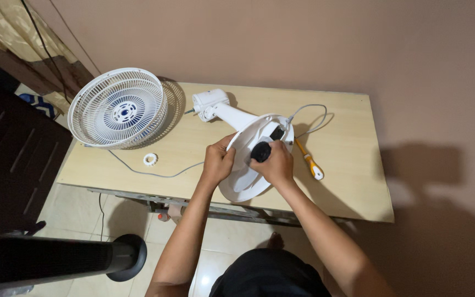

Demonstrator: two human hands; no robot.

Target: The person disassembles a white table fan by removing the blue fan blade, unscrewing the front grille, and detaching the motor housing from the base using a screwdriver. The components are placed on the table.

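Left hand: the left hand (217, 161) is at the near-left rim of the white fan base (248, 165); fingers curled over that rim, grasping it; thumb side up

Right hand: the right hand (275, 164) sits on the underside of the base; fingers clenched about a black round knob (260, 151) at the middle of the disc

Fan base: tilted up on edge, underside turned to the camera; it stands near the middle of the desk's near edge, its lower rim hanging just past that edge; a second small black part (277, 133) shows near its upper rim

Fan neck and motor housing: the white neck (236, 116) runs from the base up and left to the motor housing (210, 104), which lies on the desk (347, 187) toward the far edge, left of centre

Grille: the round white fan grille (117, 108) with a blue centre leans at the far-left corner of the desk, overhanging the left edge

Small ring: a white ring-shaped nut (150, 159) lies flat near the left edge, below the grille, well apart from both hands

Cord: a grey cord (155, 174) trails from under the grille along the desk to the left hand; another loop (313, 113) curls behind the base toward the far edge

Screwdriver: an orange-and-white-handled screwdriver (310, 161) lies just right of the right hand, handle toward the near edge

Off the desk: a black round-footed stand (56, 258) lies over the tiled floor at lower left
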